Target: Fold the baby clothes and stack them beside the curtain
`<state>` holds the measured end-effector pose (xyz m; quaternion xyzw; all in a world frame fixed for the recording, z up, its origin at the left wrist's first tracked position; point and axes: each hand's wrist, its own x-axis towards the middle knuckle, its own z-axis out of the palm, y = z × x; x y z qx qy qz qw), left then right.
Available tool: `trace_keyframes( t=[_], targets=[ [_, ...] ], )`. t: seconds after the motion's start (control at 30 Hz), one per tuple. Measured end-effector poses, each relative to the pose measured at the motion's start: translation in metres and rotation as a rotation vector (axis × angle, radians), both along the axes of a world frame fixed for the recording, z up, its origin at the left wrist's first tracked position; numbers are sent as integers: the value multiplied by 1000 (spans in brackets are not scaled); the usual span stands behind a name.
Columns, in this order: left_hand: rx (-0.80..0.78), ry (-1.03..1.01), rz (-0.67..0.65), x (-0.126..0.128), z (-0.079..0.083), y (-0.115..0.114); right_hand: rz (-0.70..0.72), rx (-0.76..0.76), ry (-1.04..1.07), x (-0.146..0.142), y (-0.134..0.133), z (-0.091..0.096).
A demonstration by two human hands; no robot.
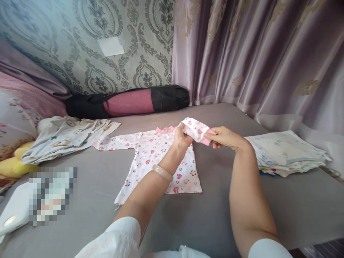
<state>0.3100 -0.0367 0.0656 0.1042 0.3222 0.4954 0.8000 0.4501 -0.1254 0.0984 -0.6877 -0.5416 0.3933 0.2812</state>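
A small white baby shirt printed with pink hearts and trimmed in pink lies flat on the grey bed sheet, its left sleeve spread out. The right sleeve is lifted off the sheet. My left hand, with a pale bangle on the wrist, pinches that sleeve near the shoulder. My right hand grips the sleeve's pink cuff end. Both hands are closed on the fabric, a little above the shirt's upper right part.
A loose pile of pale printed garments lies at the left. A neat stack of folded clothes sits at the right. A black and pink rolled bag rests against the patterned wall. Curtains hang at the right; pillows lie at far left.
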Motion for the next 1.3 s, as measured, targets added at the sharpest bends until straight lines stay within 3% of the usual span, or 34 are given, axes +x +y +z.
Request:
trace_keyframes(
  t=[0.1, 0.17, 0.3, 0.43, 0.5, 0.6, 0.67, 0.73, 0.8, 0.87, 1.0, 1.3],
  targets=[
    [8, -24, -17, 5, -2, -8, -199, -59, -49, -1, 0, 2],
    [33, 16, -122, 5, -9, -13, -339, -45, -78, 0, 2, 2],
    [123, 238, -433, -6, -25, -14, -575, 238, 53, 6, 8, 1],
    [288, 462, -662, -24, -32, -3, -707, 502, 185, 17, 16, -4],
    [375, 648, -648, -31, -34, 5, -731, 560, 195, 22, 21, -9],
    [593, 1025, -418, -36, -44, 19, -742, 607, 179, 28, 29, -17],
    [839, 1288, -292, -39, -56, 30, -730, 621, 111, 31, 33, -23],
    [1114, 1500, -272, -41, -70, 39, -691, 617, -22, 32, 36, -28],
    [1337, 1635, -344, -43, -83, 45, -643, 587, -177, 32, 37, -33],
    [1435, 1730, -433, -44, -92, 45, -607, 535, -313, 32, 37, -37],
    [1390, 1890, -528, -44, -96, 38, -577, 426, -463, 33, 40, -51],
    [1342, 1988, -711, -38, -79, 31, -595, 58, -566, 51, 57, -111]
  ],
)
